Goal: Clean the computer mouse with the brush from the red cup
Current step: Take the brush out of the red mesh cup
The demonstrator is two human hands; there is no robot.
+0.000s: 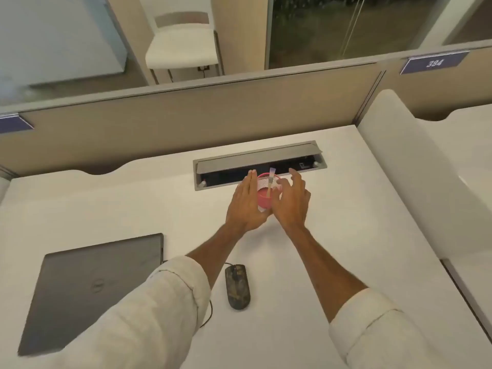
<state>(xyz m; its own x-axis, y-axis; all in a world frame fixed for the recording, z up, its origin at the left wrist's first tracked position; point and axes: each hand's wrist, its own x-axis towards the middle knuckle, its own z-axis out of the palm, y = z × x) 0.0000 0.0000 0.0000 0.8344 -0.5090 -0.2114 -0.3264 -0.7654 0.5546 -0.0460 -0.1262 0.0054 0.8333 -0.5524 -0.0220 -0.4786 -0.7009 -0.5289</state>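
Our left hand [246, 202] and right hand [291, 202], both with fingers spread, flank the red cup [265, 199] with the brush [270, 182], while the mouse [237, 286] lies nearer on the counter [332, 235].

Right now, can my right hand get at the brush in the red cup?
Probably yes. The right hand is open beside the red cup, and the brush sticks up above the rim with nothing over it. The left hand flanks the cup's other side.

Bright even overhead light, faint shadows, soft overall blur, wide-angle bending at the edges.
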